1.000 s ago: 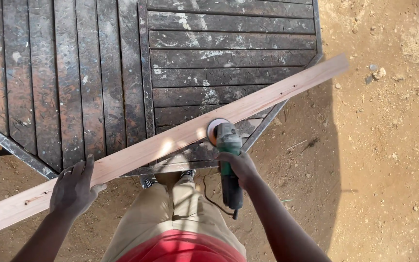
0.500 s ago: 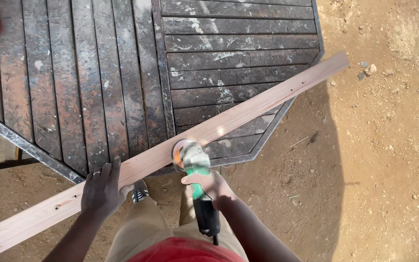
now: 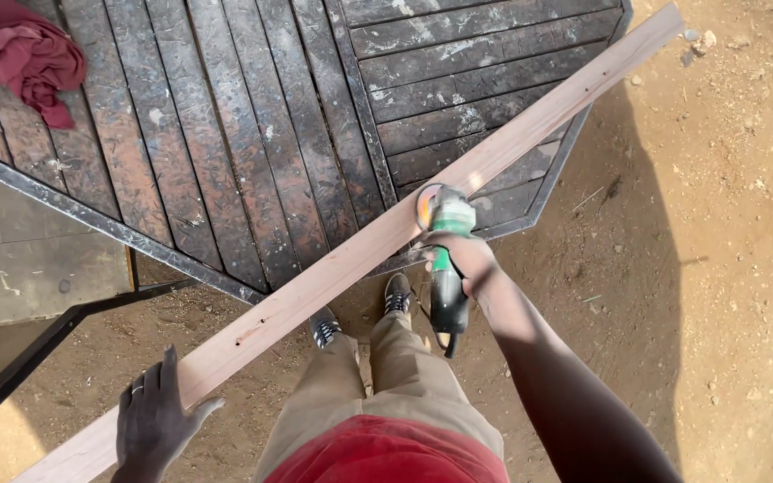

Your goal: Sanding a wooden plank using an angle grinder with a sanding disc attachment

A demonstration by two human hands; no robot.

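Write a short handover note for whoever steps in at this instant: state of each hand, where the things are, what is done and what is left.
Left hand: flat on the long pale wooden plank, pressing its near end.
Right hand: gripping the green angle grinder, its disc against the plank's middle.
The plank lies diagonally across the dark slatted metal platform; a red cloth lies on the platform's far left corner.
Done: cannot tell how much is sanded.
Left: probably the rest of the plank.

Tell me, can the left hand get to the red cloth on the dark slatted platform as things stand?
Probably not without moving: the left hand is pressed on the near end of the plank, while the red cloth lies at the far corner of the platform. Nothing blocks it.
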